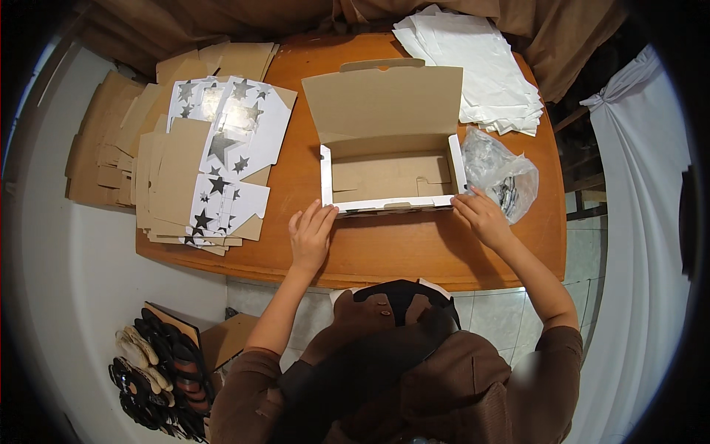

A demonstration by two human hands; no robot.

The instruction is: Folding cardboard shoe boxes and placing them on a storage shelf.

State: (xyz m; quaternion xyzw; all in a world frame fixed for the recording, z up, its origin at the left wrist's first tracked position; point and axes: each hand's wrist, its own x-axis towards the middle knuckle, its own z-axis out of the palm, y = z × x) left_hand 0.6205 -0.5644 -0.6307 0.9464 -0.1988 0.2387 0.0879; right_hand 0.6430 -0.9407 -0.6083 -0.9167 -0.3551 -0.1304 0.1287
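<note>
An open cardboard box (pixel 392 169) stands on the table in front of me, brown inside with white edges. Its hinged lid (pixel 384 103) is raised at the far side, a tab along its top. My left hand (pixel 313 233) grips the near left corner, fingers pressed together on the front wall. At the near right corner, my right hand (pixel 482 216) pinches the rim the same way. Inside, the box shows bare cardboard with cut flaps on its floor. The thumbs are partly hidden.
Flat box blanks (pixel 244 140) with dark stars and plain brown cardboard pieces (pixel 111 140) lie left. White paper sheets (pixel 473 63) are stacked at the back right of the wooden table (pixel 370 255). Beside the box sits a clear plastic bag (pixel 510 174). Sandals (pixel 159 370) are piled lower left.
</note>
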